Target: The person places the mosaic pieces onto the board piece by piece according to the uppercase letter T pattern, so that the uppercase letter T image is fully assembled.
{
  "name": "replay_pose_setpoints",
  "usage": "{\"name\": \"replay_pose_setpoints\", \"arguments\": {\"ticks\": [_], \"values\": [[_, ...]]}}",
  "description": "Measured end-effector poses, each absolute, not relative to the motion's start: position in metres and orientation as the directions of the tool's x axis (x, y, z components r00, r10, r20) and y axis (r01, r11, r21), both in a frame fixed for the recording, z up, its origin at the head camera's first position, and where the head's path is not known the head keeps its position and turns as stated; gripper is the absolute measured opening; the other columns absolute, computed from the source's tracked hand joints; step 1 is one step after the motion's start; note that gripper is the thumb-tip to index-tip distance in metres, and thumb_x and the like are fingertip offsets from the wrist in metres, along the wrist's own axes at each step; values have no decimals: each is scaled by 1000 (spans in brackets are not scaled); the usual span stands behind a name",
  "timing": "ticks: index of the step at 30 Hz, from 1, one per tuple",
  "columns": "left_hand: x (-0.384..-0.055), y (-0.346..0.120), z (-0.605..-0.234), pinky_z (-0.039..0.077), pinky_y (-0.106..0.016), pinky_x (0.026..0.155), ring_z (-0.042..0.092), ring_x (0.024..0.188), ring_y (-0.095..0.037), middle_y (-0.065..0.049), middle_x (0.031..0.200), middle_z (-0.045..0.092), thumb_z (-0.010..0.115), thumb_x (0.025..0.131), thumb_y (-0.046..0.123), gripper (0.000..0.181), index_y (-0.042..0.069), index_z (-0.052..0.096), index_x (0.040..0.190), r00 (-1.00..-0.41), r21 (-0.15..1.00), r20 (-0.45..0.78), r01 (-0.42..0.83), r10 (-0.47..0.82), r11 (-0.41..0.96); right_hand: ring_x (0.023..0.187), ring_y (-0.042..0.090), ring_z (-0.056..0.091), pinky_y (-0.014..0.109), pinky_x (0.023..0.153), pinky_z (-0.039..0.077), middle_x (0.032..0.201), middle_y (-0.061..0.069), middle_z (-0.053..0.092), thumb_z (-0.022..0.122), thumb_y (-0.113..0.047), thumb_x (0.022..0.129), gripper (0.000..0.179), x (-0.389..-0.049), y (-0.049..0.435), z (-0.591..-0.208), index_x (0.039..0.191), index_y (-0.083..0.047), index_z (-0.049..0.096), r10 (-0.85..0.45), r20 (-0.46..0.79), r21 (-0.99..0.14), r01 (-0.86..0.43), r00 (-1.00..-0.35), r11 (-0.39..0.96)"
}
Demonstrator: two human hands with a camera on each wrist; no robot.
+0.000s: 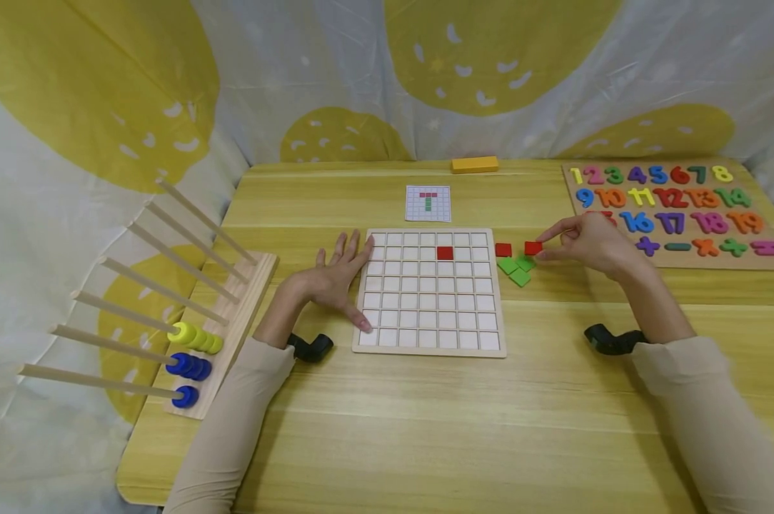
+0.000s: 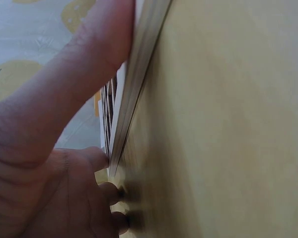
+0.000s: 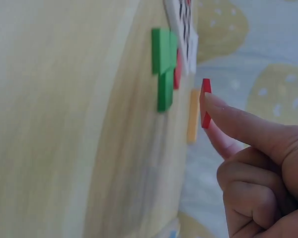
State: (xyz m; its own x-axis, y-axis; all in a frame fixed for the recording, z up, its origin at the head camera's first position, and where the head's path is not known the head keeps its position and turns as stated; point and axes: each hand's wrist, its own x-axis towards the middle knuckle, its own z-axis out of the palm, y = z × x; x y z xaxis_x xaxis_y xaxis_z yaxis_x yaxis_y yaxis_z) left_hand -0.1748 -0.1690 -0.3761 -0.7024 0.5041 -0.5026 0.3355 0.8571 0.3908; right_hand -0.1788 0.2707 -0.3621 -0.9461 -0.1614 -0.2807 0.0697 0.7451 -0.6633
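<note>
My right hand (image 1: 589, 244) pinches a red square tile (image 3: 205, 104) between thumb and index finger, lifted off the table in the right wrist view. Below and left of it lie another red tile (image 1: 503, 250) and several green tiles (image 1: 520, 276). The wooden grid board (image 1: 428, 353) sits flat in the middle, with one red tile (image 1: 445, 253) in a cell of its second row. With fingers spread, my left hand (image 1: 332, 278) rests along the board's left edge, its thumb on the lower left corner. In the left wrist view that thumb (image 2: 64, 89) touches the board's rim.
Behind the board lies a pattern card (image 1: 428, 204) with a red and green T. An orange block (image 1: 474, 165) is at the table's back edge. A number puzzle board (image 1: 715, 260) lies at right, and a wooden peg rack (image 1: 248, 303) with yellow and blue rings stands at left.
</note>
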Motion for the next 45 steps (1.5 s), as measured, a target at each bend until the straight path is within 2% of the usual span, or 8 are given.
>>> {"name": "replay_pose_setpoints", "arguments": {"ticks": [3, 10, 19, 23, 30, 37, 45], "values": [[-175, -169, -375, -15, -72, 121, -35, 154, -39, -17, 165, -38, 95, 65, 55, 158, 14, -23, 163, -702, 394, -504, 333, 504, 857, 53, 12, 24, 30, 48, 22, 59, -6, 28, 83, -26, 90, 39, -183, 252, -359, 116, 0, 73, -186, -276, -701, 65, -943, 710], [-174, -168, -375, -16, -72, 121, -35, 153, -39, -18, 165, -38, 94, 66, 56, 158, 14, -23, 163, -698, 400, -502, 336, 511, 853, 57, 15, 28, 30, 53, 27, 60, -4, 28, 85, -26, 87, 37, -194, 205, -354, 113, -3, 74, -226, -286, -712, 49, -931, 700], [-175, -167, -378, -18, -70, 121, -36, 153, -38, -17, 165, -38, 94, 65, 58, 159, 16, -24, 163, -696, 401, -506, 333, 509, 853, 57, 12, 24, 27, 54, 24, 57, -7, 21, 89, -24, 83, 33, -207, 158, -362, 108, -7, 76, -273, -327, -739, 65, -905, 670], [-175, -167, -377, -17, -71, 121, -35, 154, -39, -18, 166, -37, 95, 64, 57, 159, 15, -23, 163, -699, 405, -498, 335, 513, 851, 57, 12, 29, 27, 56, 27, 56, -7, 27, 89, -21, 82, 32, -210, 144, -365, 107, -6, 76, -294, -339, -734, 56, -894, 677], [-174, -169, -378, -18, -70, 121, -36, 153, -38, -17, 165, -37, 95, 65, 56, 159, 16, -23, 163, -701, 404, -499, 332, 509, 852, 61, 13, 45, 28, 61, 36, 60, -3, 52, 88, -16, 82, 30, -212, 127, -366, 106, -4, 74, -285, -361, -731, 79, -888, 678], [-174, -171, -375, -17, -71, 121, -35, 154, -39, -18, 166, -36, 95, 66, 55, 158, 15, -22, 163, -706, 399, -498, 329, 503, 856, 60, 14, 43, 28, 60, 34, 59, -4, 47, 90, -15, 79, 28, -213, 114, -366, 100, -5, 74, -285, -348, -719, 59, -893, 693], [-175, -171, -377, -17, -71, 121, -34, 154, -39, -18, 166, -36, 95, 65, 56, 158, 16, -23, 163, -706, 403, -497, 327, 504, 855, 64, 15, 51, 28, 64, 41, 67, -1, 60, 89, -12, 80, 27, -215, 108, -370, 99, -3, 73, -272, -346, -720, 69, -898, 690]]}}
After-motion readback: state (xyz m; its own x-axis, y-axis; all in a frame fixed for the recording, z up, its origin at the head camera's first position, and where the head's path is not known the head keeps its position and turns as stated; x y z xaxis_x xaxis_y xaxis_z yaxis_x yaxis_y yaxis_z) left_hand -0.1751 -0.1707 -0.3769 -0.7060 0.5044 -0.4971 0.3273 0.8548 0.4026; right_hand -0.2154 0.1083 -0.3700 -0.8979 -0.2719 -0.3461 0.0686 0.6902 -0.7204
